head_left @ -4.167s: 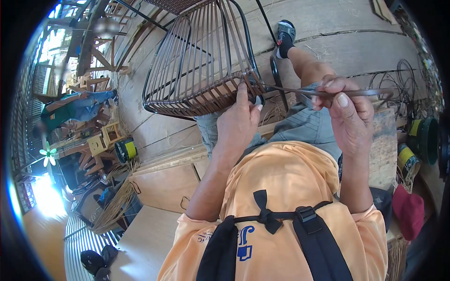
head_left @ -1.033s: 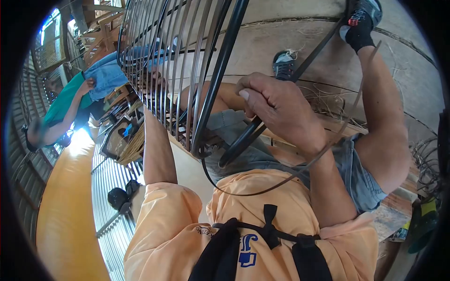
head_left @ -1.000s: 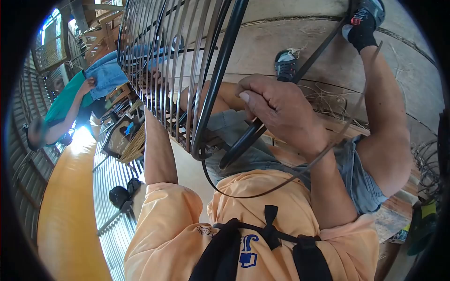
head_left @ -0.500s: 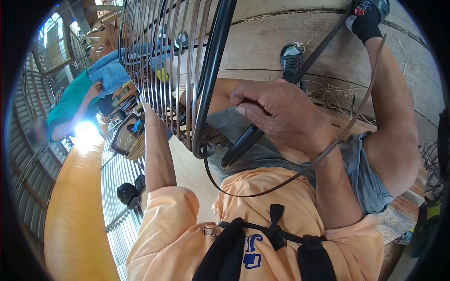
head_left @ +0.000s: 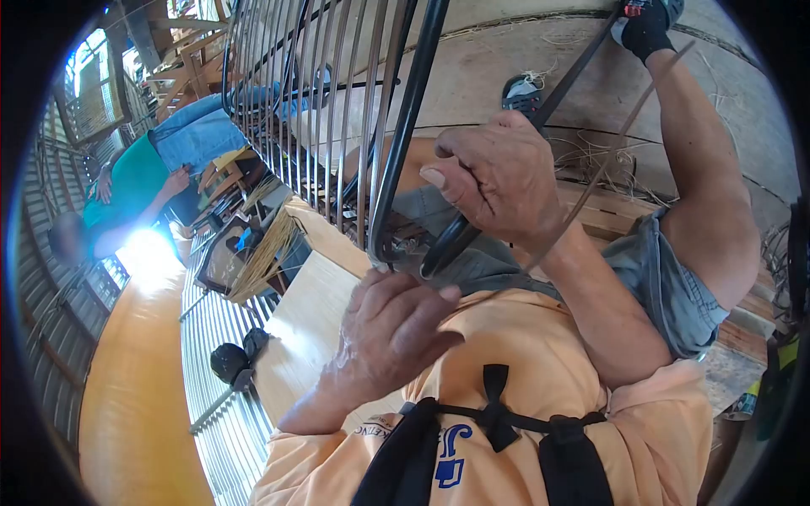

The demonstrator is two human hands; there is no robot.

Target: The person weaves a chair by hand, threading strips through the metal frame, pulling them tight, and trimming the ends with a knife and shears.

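Note:
My right hand (head_left: 498,177) is closed round a black tube (head_left: 451,244) of a frame, its thumb pointing left. The tube passes under the fist and slants up to the right. My left hand (head_left: 392,337) is at the frame's lower corner, back towards me, fingers bent at the corner. A long flat brown strip (head_left: 612,164) curves across my right forearm, its blurred lower part reaching the left hand's fingers. Their grip on it is partly hidden. Beside the hands, thin brown slats (head_left: 337,118) run side by side along the black frame (head_left: 403,126).
At left, a person in a green shirt (head_left: 126,181) sits near a bundle of pale strips (head_left: 270,257). A pale board (head_left: 308,325) lies left of my hands, with a black object (head_left: 232,361) by it. Loose fibres (head_left: 595,164) litter the floor.
My left hand has come from behind the slats down to the frame's corner. The brown strip's hanging loop has drawn up off my shirt. My right hand stays on the tube.

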